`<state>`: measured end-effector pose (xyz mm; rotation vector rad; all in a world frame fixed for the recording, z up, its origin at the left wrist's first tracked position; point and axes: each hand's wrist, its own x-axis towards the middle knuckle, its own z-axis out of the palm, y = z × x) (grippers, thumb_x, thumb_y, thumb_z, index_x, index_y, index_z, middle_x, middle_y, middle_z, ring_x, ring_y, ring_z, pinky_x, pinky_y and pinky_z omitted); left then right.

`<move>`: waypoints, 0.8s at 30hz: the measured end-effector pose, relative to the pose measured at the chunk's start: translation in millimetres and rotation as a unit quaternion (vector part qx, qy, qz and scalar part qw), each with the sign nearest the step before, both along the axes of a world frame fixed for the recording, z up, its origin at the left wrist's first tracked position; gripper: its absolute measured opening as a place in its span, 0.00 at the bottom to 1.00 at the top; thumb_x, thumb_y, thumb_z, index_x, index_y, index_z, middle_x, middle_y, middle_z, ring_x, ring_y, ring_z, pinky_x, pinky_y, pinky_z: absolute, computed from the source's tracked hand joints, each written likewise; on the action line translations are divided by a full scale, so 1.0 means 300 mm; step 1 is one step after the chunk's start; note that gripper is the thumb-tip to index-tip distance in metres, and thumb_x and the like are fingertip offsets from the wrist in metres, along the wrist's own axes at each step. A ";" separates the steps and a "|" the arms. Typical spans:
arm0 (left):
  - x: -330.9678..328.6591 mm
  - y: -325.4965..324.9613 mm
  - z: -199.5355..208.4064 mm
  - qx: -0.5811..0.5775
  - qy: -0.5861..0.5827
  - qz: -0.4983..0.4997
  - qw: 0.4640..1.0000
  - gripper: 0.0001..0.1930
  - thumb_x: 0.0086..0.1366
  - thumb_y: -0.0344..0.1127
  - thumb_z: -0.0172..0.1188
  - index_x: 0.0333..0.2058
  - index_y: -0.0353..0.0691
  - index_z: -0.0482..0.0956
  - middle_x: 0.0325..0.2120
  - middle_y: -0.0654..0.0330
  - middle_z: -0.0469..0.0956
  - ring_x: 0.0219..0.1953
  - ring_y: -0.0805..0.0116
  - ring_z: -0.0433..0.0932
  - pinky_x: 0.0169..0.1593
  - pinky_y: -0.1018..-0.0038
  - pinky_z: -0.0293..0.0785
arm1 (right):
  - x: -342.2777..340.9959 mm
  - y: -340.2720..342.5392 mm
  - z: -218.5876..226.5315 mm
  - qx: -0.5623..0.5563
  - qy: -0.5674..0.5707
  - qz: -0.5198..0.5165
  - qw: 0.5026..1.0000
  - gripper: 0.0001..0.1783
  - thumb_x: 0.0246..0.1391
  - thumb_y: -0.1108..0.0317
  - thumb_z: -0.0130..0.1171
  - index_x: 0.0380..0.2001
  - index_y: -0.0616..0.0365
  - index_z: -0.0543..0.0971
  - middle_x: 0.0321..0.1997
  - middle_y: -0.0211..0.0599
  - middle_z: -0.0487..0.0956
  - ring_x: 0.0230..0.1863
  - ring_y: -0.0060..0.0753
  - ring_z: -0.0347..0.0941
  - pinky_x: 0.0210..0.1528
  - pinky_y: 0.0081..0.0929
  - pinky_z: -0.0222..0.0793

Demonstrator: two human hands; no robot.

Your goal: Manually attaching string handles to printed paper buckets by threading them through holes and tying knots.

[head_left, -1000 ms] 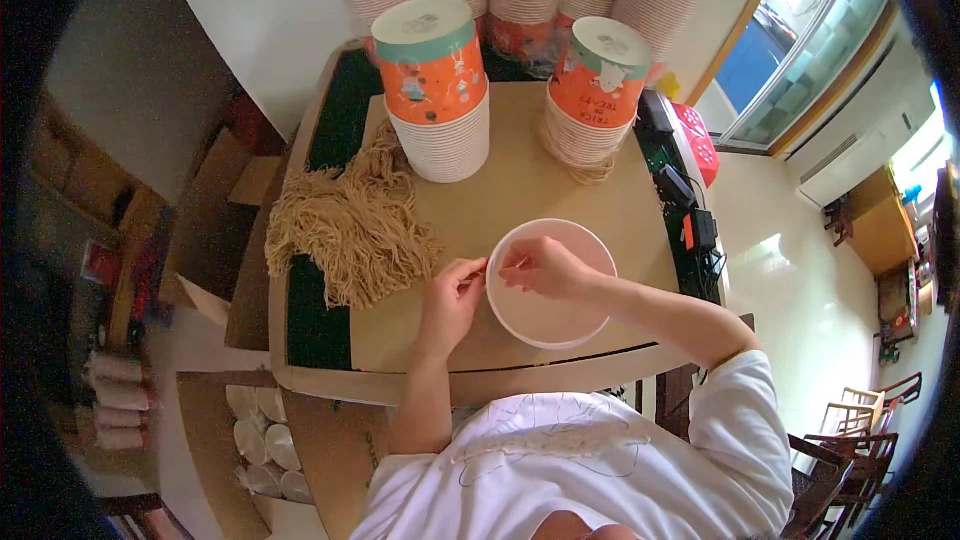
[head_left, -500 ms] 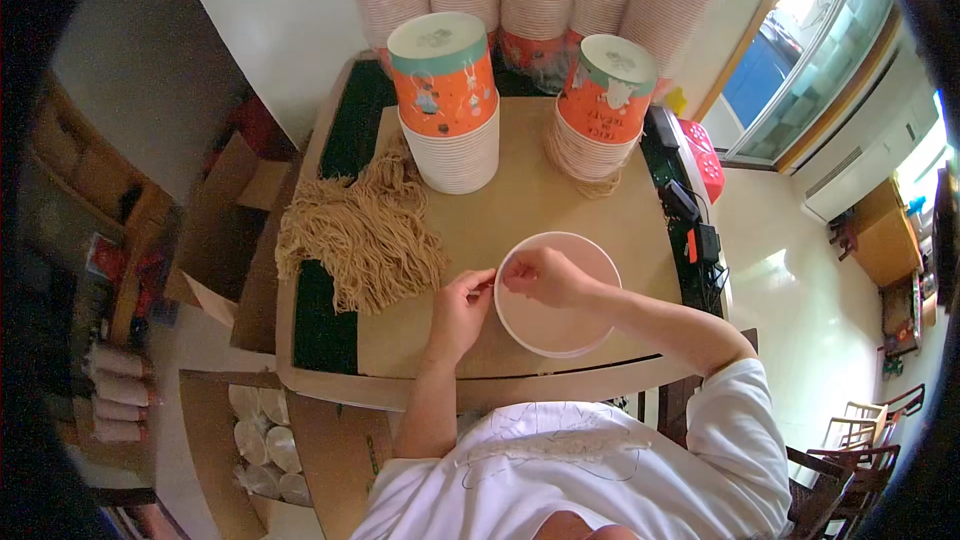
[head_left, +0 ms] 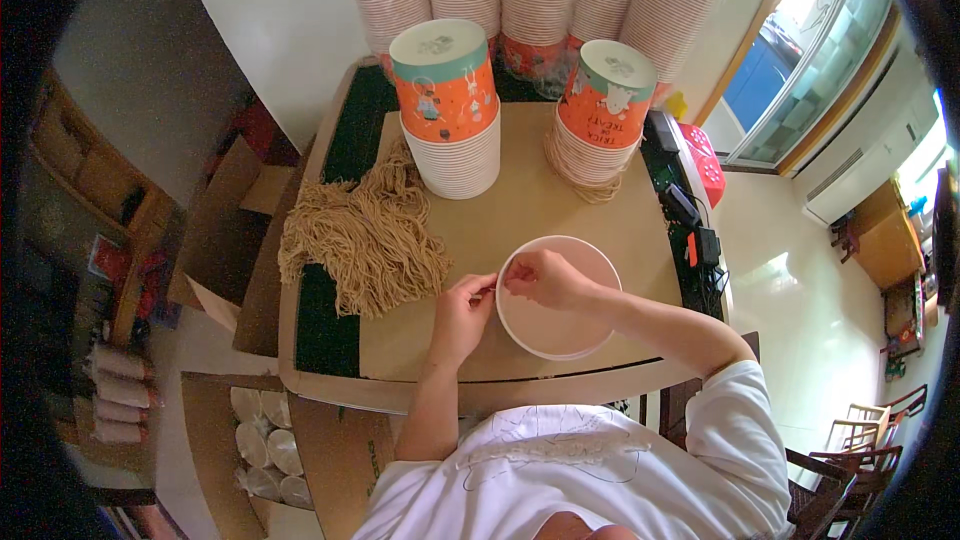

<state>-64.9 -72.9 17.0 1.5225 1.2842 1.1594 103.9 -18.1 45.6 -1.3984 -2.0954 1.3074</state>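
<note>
A round white paper bucket [head_left: 572, 338] stands mouth up near the table's front edge. My right hand [head_left: 548, 278] reaches down inside it, fingers pinched together close to the left wall. Just outside that same wall, my left hand [head_left: 465, 318] is closed with thumb and fingertips together. Whatever the fingertips hold is too small to make out. Left of the bucket lies a loose heap of tan cord [head_left: 372, 245]. Behind it, an upside-down stack of orange, green and white paper buckets [head_left: 446, 105] stands beside a shorter stack [head_left: 608, 100] with tan cords around its base.
Tall plastic-wrapped stacks of paper buckets [head_left: 540, 0] line the table's back. Black adapters and cables [head_left: 706, 245] run along the right edge, near a red perforated basket [head_left: 703, 162]. On the floor at left are an open cardboard box [head_left: 225, 240] and another box holding wrapped white rolls [head_left: 268, 440].
Both hands keep nearly the same pose at the bucket's left wall. The whole view has shifted slightly, so things sit a little lower in the picture.
</note>
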 end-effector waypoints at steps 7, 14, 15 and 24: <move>0.001 -0.004 0.000 -0.003 -0.003 -0.001 1.000 0.12 0.56 0.22 0.53 0.40 0.33 0.76 0.35 0.55 0.76 0.35 0.69 0.76 0.37 0.78 0.73 | -0.008 0.000 -0.006 -0.011 -0.004 -0.004 1.000 0.07 0.48 0.68 0.57 0.30 0.60 0.76 0.23 0.29 0.76 0.24 0.19 0.70 0.26 0.21 0.67; 0.010 -0.010 0.015 0.016 0.028 0.014 0.999 0.10 0.55 0.24 0.54 0.38 0.34 0.77 0.32 0.54 0.77 0.32 0.67 0.77 0.34 0.76 0.73 | -0.010 -0.009 0.019 -0.011 -0.004 -0.004 1.000 0.08 0.48 0.66 0.57 0.27 0.60 0.76 0.20 0.29 0.75 0.22 0.20 0.70 0.24 0.20 0.67; 0.011 -0.010 0.016 0.014 0.038 0.018 0.999 0.09 0.55 0.22 0.54 0.36 0.33 0.77 0.31 0.55 0.77 0.32 0.68 0.77 0.35 0.77 0.72 | -0.011 -0.009 0.020 -0.018 0.000 -0.008 1.000 0.08 0.48 0.66 0.57 0.26 0.60 0.77 0.20 0.29 0.75 0.22 0.20 0.70 0.24 0.20 0.67; 0.006 -0.006 0.006 -0.004 0.003 0.028 1.000 0.03 0.58 0.27 0.53 0.29 0.34 0.74 0.20 0.58 0.75 0.22 0.71 0.75 0.27 0.78 0.70 | 0.008 -0.044 0.094 -0.048 0.026 -0.004 0.998 0.07 0.49 0.70 0.56 0.32 0.60 0.74 0.24 0.33 0.76 0.24 0.22 0.72 0.25 0.22 0.68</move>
